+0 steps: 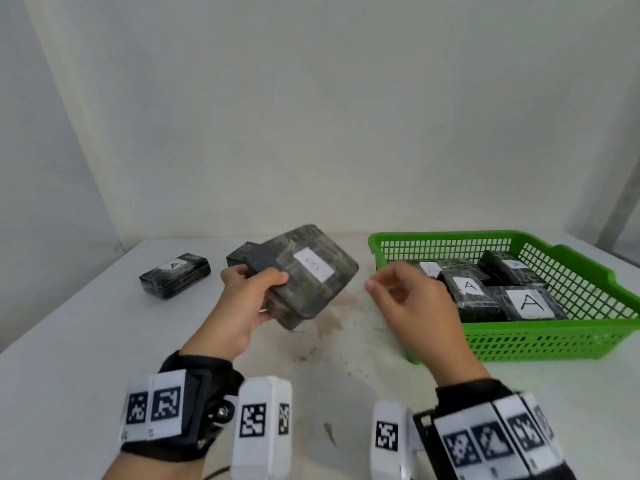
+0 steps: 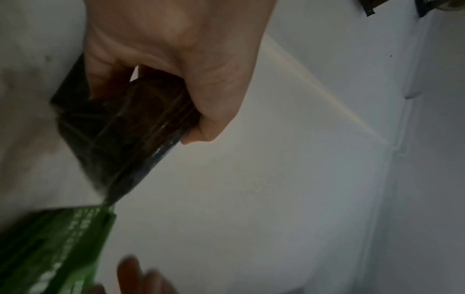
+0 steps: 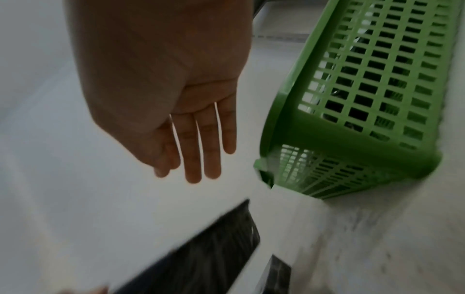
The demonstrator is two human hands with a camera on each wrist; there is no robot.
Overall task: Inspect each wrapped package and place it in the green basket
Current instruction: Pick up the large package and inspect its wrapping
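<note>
White walls close in a white bench [image 1: 86,341] whose middle is smudged with brownish marks. At far left on it lies a small dark package [image 1: 175,275], wrapped in glossy film, with a white label reading "A" facing up. Right of it, a black wrapped package [image 1: 239,257] sits on the bench, mostly hidden behind the left hand [image 1: 242,303].

That hand holds a large wrapped package [image 1: 313,271] in the air above the bench, tilted, its right end higher. Its fingers are curled around the package's left end, thumb on top and the others beneath, as the left wrist view also shows. The package is a flat, dark grey-green block with rounded corners, covered in clear film that creases and shines; a white label sits on its upper face, and the faint mark on it is too blurred to read.

Just right of the package, the right hand [image 1: 412,303] hovers with nothing in it, fingers apart and loosely extended, close to the held package's right end.

Farther right, the green basket [image 1: 540,341] rests on the bench. Inside lie several dark wrapped packages [image 1: 485,292], touching and overlapping, white "A" labels upward.
</note>
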